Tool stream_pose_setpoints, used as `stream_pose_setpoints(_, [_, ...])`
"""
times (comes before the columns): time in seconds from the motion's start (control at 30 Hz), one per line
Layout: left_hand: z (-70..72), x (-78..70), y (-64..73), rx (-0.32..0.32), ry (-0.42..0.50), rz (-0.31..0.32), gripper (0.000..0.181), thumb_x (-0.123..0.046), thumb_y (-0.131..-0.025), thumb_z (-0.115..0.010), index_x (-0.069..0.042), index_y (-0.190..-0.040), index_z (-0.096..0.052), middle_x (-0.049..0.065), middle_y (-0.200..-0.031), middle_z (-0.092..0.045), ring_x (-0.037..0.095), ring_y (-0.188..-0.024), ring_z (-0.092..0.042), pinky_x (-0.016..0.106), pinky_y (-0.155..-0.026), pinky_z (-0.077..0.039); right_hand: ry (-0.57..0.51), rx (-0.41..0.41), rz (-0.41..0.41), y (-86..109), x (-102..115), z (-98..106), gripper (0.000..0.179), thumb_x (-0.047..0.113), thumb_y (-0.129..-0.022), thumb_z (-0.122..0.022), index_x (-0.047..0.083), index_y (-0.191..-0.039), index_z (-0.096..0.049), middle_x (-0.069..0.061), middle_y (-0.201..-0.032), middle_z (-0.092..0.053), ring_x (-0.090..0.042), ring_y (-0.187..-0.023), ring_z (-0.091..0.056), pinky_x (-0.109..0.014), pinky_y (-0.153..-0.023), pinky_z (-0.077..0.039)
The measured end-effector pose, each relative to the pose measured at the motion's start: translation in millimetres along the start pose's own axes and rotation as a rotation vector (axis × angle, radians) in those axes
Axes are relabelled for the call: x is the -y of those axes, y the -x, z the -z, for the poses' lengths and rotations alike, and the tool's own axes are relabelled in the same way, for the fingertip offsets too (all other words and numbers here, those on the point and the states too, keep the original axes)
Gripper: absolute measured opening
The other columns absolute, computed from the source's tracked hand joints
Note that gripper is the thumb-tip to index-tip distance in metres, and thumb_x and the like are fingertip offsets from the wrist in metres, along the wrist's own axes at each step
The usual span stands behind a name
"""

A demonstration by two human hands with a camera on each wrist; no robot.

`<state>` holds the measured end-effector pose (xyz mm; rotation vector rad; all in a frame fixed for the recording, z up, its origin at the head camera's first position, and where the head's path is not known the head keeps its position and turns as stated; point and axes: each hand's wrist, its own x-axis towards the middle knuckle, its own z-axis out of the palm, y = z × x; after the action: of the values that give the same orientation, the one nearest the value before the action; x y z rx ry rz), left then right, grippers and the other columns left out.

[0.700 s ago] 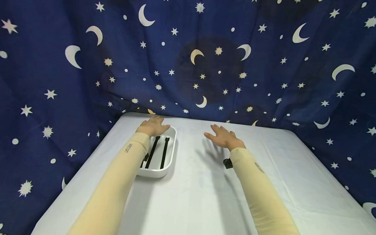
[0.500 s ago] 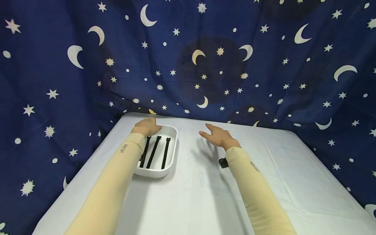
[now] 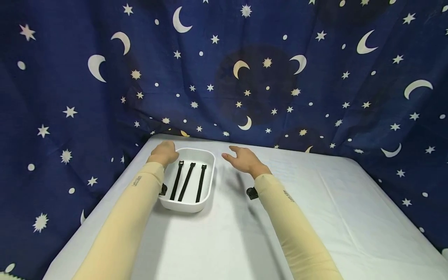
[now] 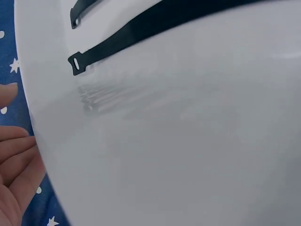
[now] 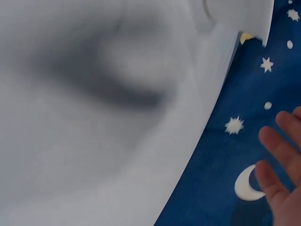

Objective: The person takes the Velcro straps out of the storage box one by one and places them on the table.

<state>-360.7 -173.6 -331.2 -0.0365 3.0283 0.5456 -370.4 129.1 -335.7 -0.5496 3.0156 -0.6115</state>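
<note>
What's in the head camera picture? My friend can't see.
A left hand is at the corner of a white tray holding three black straps. The right hand hovers nearby over a white table; behind hangs starry blue cloth.

The tray, left of centre, looks like smooth plastic, with a soft gloss on its inside. The straps in it look matt, like fabric. The desk has a matt cloth surface, lightly creased at right. The curtain across the top is matt printed cloth; the sleeves seem smooth cloth.
</note>
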Motion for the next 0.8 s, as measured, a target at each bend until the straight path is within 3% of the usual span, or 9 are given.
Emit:
stream_pose_setpoints(0.2, [0.4, 3.0, 1.4, 0.018, 0.016, -0.003, 0.040, -0.012, -0.094, -0.050, 0.008, -0.127, -0.056, 0.027, -0.127, -0.060, 0.037, -0.107, -0.060, 0.052, -0.098, -0.051, -0.074, -0.096, 0.089, -8.2, 26, -7, 0.062, 0.051, -0.098, -0.054, 0.004, -0.139, -0.058, -0.012, -0.138, -0.062, -0.029, -0.122, -0.063, -0.044, -0.105, -0.049])
stream_pose_setpoints(0.37, [4.8, 3.5, 7.5, 0.073, 0.034, -0.024, 0.036, -0.008, -0.092, -0.054, 0.009, -0.123, -0.057, 0.023, -0.119, -0.063, 0.032, -0.099, -0.059, 0.045, -0.089, -0.053, -0.114, -0.094, 0.113, -15.0, 46, -15, 0.058, 0.048, -0.097, -0.058, 0.003, -0.133, -0.063, -0.014, -0.130, -0.067, -0.027, -0.114, -0.068, -0.041, -0.101, -0.052])
stream_pose_setpoints(0.43, [7.1, 4.9, 9.8, 0.102, 0.024, -0.031, 0.028, -0.007, -0.091, -0.056, 0.007, -0.114, -0.060, 0.019, -0.108, -0.063, 0.028, -0.091, -0.059, 0.038, -0.079, -0.053, -0.120, -0.086, 0.127, -16.4, 53, -19, 0.056, 0.046, -0.097, -0.058, 0.002, -0.131, -0.064, -0.014, -0.126, -0.069, -0.026, -0.113, -0.068, -0.041, -0.100, -0.053])
stream_pose_setpoints(0.53, [11.3, 7.4, 11.9, 0.143, -0.009, -0.044, 0.008, -0.007, -0.089, -0.057, 0.000, -0.087, -0.061, 0.010, -0.084, -0.059, 0.021, -0.072, -0.055, 0.029, -0.062, -0.047, -0.131, -0.066, 0.135, -18.3, 62, -25, 0.054, 0.045, -0.096, -0.059, 0.002, -0.127, -0.067, -0.014, -0.122, -0.071, -0.026, -0.113, -0.069, -0.039, -0.099, -0.053])
stream_pose_setpoints(0.63, [16.3, 9.4, 13.0, 0.166, -0.049, -0.061, 0.024, -0.006, -0.087, -0.058, -0.011, -0.064, -0.051, 0.000, -0.063, -0.050, 0.013, -0.056, -0.048, 0.022, -0.052, -0.040, -0.143, -0.042, 0.133, -20.0, 72, -30, 0.049, 0.045, -0.095, -0.060, 0.004, -0.121, -0.071, -0.011, -0.118, -0.073, -0.024, -0.112, -0.069, -0.038, -0.098, -0.054])
stream_pose_setpoints(0.7, [19.3, 10.5, 14.3, 0.178, -0.054, -0.067, 0.030, -0.005, -0.085, -0.059, -0.013, -0.058, -0.049, -0.003, -0.056, -0.048, 0.010, -0.052, -0.046, 0.020, -0.050, -0.038, -0.141, -0.020, 0.129, -21.0, 79, -33, 0.046, 0.044, -0.095, -0.061, 0.006, -0.116, -0.074, -0.008, -0.116, -0.074, -0.023, -0.110, -0.069, -0.037, -0.095, -0.055])
stream_pose_setpoints(0.8, [20.7, 13.5, 16.4, 0.203, -0.008, -0.072, 0.025, -0.004, -0.087, -0.061, -0.008, -0.063, -0.059, -0.003, -0.057, -0.053, 0.008, -0.053, -0.049, 0.018, -0.051, -0.041, -0.128, 0.028, 0.118, -22.5, 89, -38, 0.041, 0.044, -0.095, -0.061, 0.009, -0.108, -0.078, -0.005, -0.110, -0.076, -0.021, -0.103, -0.069, -0.035, -0.090, -0.055])
